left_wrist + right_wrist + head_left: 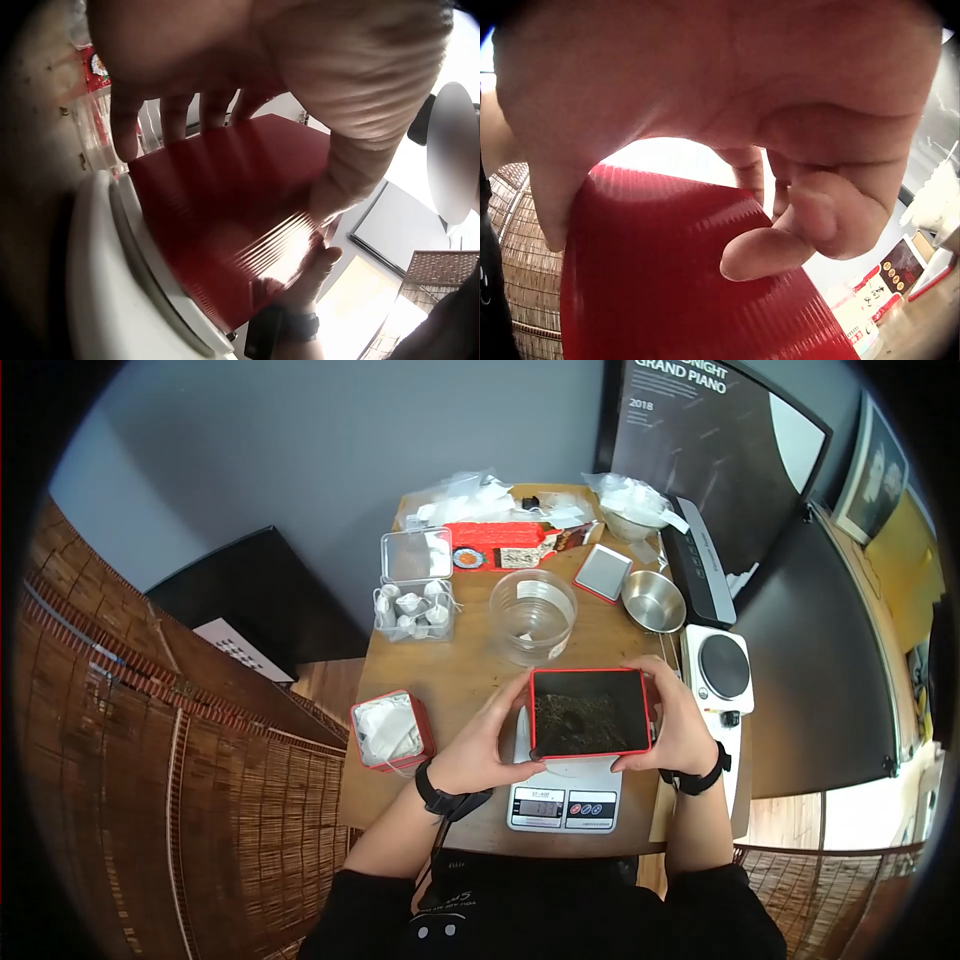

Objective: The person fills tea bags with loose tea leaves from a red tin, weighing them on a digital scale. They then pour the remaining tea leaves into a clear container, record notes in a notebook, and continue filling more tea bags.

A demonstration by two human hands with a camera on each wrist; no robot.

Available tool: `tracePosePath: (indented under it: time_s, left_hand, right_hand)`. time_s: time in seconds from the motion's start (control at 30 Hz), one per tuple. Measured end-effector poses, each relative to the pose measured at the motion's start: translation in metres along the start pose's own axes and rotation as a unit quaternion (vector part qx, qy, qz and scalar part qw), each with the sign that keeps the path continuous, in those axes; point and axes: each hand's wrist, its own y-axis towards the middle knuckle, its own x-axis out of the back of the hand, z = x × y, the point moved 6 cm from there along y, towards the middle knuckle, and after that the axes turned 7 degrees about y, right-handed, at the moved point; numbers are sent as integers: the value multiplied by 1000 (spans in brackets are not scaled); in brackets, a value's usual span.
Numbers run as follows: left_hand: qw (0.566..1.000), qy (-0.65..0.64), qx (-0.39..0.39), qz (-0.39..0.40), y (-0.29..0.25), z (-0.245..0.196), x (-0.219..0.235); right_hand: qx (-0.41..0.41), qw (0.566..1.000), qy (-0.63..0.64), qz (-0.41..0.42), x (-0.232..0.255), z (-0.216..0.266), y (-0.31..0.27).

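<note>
A red box with a black inside and dark loose contents is at the scale, whose display and buttons show in front of it. My left hand grips its left side, thumb at the near corner and fingers along the far part; the left wrist view shows this hand across the red wall. From the right, my right hand holds the opposite side; in the right wrist view its fingers curl against the ribbed red wall. The box's underside is hidden in the head view.
A second red box holding white packets stands at the left. Beyond are a clear round container, a clear box of white items, a steel bowl, a small scale and red packaging. A hot plate sits right.
</note>
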Motion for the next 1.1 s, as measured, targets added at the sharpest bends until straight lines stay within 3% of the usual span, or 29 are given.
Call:
tracePosePath:
  time_s: [0.17, 0.23, 0.3, 0.37, 0.43, 0.53, 0.57, 0.63, 0.83, 1.0, 1.1]
  left_hand:
    - [999, 14, -15, -38, 1, -18, 15]
    - [988, 23, -37, -147, 3, -35, 44]
    - [960, 53, 16, -275, 6, -47, 75]
    - [939, 121, 50, -317, 22, -62, 108]
    - [878, 370, 100, -287, 47, -71, 130]
    - [796, 557, 163, -169, 76, -13, 150]
    - [799, 550, 210, -119, 83, -1, 152]
    - [781, 583, 222, -38, 96, 29, 153]
    - [725, 635, 266, -32, 108, 50, 154]
    - [770, 591, 224, -88, 90, -12, 139]
    - [794, 563, 199, -111, 68, -35, 125]
  right_hand:
    - [7, 1000, 20, -9, 0, -3, 0]
    - [-2, 1000, 16, -1, 0, 1, -1]
    - [-12, 1000, 15, 5, 1, 6, 0]
    - [-4, 1000, -13, 9, 3, 13, 1]
    - [19, 1000, 12, 2, 0, 6, 1]
    - [29, 999, 39, -2, 0, 5, -1]
    - [21, 999, 39, 2, 0, 5, -1]
    - [44, 999, 27, -14, 1, 8, -2]
    - [49, 999, -18, -10, 4, 15, -5]
    - [52, 998, -42, 1, 7, 30, -10]
    - [132, 983, -114, -55, 21, 67, -16]
